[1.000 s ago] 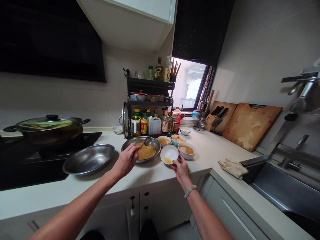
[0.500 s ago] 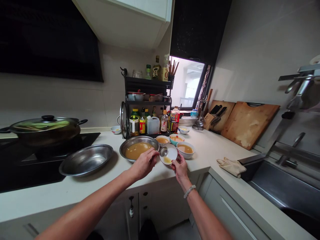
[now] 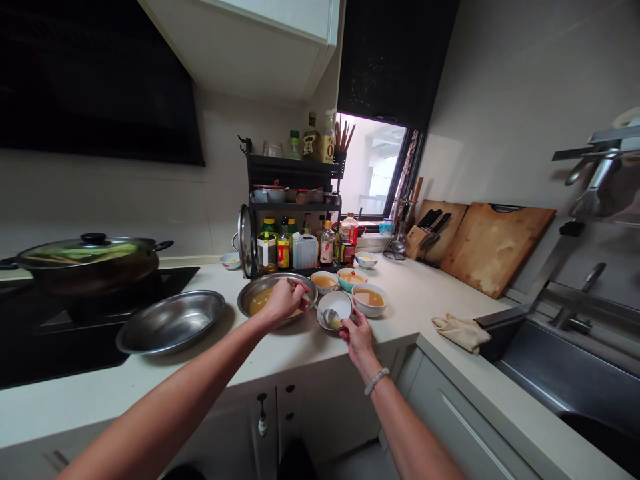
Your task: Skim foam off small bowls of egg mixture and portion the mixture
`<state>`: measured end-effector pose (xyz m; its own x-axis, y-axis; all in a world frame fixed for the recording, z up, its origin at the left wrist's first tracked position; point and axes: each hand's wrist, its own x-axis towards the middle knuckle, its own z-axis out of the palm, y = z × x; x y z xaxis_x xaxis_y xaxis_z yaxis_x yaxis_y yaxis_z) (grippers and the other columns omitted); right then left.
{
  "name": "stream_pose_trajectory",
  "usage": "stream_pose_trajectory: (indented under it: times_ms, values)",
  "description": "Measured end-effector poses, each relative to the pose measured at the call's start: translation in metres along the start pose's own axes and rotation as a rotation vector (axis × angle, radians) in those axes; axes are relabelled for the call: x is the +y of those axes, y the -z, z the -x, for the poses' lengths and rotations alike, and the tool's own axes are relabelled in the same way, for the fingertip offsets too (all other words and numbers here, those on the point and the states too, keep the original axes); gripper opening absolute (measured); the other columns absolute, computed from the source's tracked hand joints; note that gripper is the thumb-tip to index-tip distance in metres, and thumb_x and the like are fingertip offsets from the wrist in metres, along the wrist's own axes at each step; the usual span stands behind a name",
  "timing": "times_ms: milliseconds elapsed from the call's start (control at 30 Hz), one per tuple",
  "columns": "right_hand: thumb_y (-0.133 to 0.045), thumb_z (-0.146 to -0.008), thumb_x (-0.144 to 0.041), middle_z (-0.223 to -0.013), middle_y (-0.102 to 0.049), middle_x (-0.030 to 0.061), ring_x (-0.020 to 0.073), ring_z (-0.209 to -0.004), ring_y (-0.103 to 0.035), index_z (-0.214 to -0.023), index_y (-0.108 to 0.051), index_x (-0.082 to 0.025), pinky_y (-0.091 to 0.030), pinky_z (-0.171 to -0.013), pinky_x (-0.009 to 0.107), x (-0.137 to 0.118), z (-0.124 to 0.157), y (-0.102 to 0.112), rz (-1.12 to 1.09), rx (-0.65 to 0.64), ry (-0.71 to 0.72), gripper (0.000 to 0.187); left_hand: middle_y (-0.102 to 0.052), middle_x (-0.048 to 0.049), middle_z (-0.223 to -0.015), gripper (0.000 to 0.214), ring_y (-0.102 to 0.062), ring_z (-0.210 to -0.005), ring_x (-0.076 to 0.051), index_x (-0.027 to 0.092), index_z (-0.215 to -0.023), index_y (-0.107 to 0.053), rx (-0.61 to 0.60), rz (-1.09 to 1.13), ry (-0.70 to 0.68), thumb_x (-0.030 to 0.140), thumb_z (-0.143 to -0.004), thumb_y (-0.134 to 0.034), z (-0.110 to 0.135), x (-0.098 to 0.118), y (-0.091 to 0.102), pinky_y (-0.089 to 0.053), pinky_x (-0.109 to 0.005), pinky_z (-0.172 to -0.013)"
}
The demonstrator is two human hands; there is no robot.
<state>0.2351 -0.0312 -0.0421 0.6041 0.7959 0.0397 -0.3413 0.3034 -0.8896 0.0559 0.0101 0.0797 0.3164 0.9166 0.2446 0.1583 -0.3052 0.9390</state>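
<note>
Near the front edge of the white worktop (image 3: 400, 323), left of its inner corner, the right hand (image 3: 357, 331) holds a round white bowl with a thin dark rim (image 3: 341, 303), thumb and fingers pinching its near right side. Whether the base rests on the surface, I cannot tell.

The left hand (image 3: 286, 300) is above the wide silvery steel basin of brown liquid (image 3: 246, 291), fingers closed round the handle of a shiny metal spoon (image 3: 331, 318); the spoon's head is at the white bowl, close to the right fingertips — touching or not is unclear.

The bowl looks like stiff ceramic: light enough for one hand, breakable, probably slick where wet. A dry stretch of rim, supported from below, should be the safest hold. The spoon seems rigid and light — best gripped along its handle.
</note>
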Motion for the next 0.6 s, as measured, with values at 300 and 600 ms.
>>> stream_pose_trajectory:
  times_ms: [300,600]
  values:
    - [-0.071,-0.053,-0.021,-0.061,-0.06,-0.0052,0.006,-0.044,-0.05,-0.092,-0.057,-0.016,-0.042,-0.04,0.015,0.0,-0.006,0.007,-0.089,-0.021,-0.059,0.042,-0.059,-0.0035,-0.045,0.022,-0.057,-0.04,-0.011,0.01,-0.06,-0.059,0.311,0.474,0.308,0.001,-0.075,-0.045,0.0,-0.013,0.006,-0.053,-0.022,-0.051]
    - [-0.073,-0.055,-0.022,-0.062,-0.06,-0.0048,0.0049,-0.04,-0.048,-0.09,-0.059,-0.017,-0.039,-0.038,0.015,-0.004,-0.004,0.009,-0.072,-0.072,-0.069,0.038,-0.058,-0.0019,-0.045,0.019,-0.055,-0.038,-0.01,0.009,-0.062,-0.061,0.381,0.487,0.22,0.002,-0.074,-0.047,0.003,-0.01,0.016,-0.052,-0.022,-0.047]
